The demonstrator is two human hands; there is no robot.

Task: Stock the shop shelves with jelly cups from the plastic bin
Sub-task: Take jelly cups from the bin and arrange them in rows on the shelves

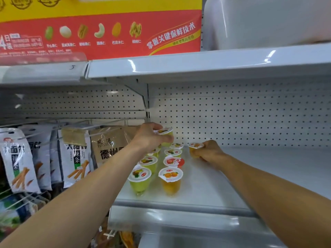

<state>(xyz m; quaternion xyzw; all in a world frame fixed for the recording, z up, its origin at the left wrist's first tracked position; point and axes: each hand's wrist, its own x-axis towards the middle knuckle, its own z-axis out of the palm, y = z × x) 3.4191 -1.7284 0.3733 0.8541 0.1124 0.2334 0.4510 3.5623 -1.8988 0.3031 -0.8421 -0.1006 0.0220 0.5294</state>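
- The left hand is clamping its grip on a green jelly cup over the shelf.
- The right hand is clamping its grip round an orange jelly cup.

- Setting: a retail shop, snack aisle.
- White metal display shelf with a dotted perforated back panel and a glossy front rail; a matching white metal upper shelf sits above it.
- Printed white and brown snack packets, several of one kind, hanging on thin wire hooks in the left bay.
- Red and yellow printed carton picturing nuts, on the upper level.
- Clear plastic jelly cups with printed fruit lids, standing in two rows from front to back.
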